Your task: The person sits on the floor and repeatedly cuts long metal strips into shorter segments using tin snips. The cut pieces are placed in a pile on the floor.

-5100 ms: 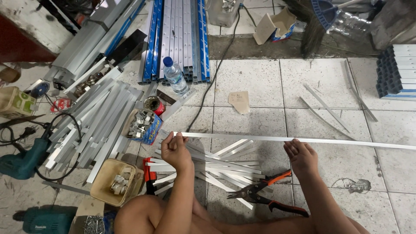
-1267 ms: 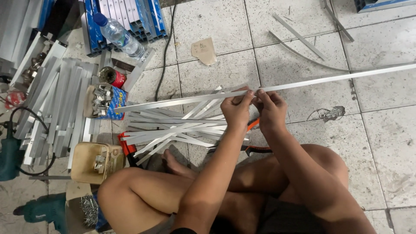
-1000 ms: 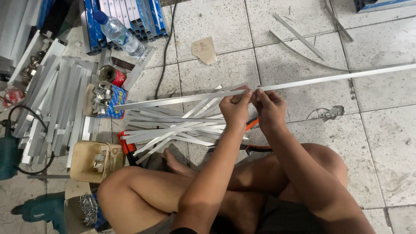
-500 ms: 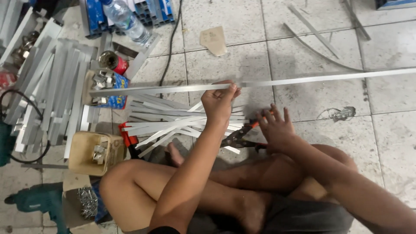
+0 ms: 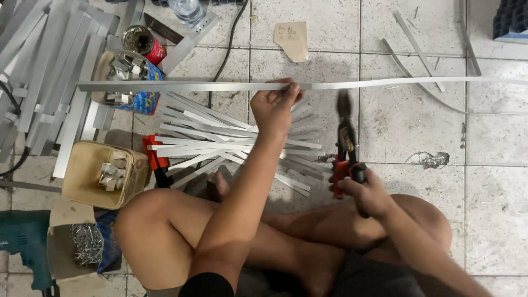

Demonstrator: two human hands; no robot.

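Thin grey metal, the long strip [image 5: 220,86] runs level across the tiled floor [image 5: 495,220] from beside the bag of small brackets [image 5: 129,82] out past the right edge of view. The left hand [image 5: 275,104] is curled about it near mid-length, thumb and fingers pinched on the strip from below and behind. It looks light and springy: so long and narrow a piece will likely sag and whip at its free ends, so a hold near the middle, close to where work is done on it, should keep it steadiest. Its cut edges are probably sharp and its face smooth, so a firm pinch on the flat sides seems safer than sliding along the edge. The right hand [image 5: 366,192] is wrapped round the red handles of the snips [image 5: 345,140], whose dark blades point up toward the strip and stop just short of it; whether the blades are parted is blurred. Shorter cut strips [image 5: 220,143] lie fanned on the floor below the left hand.
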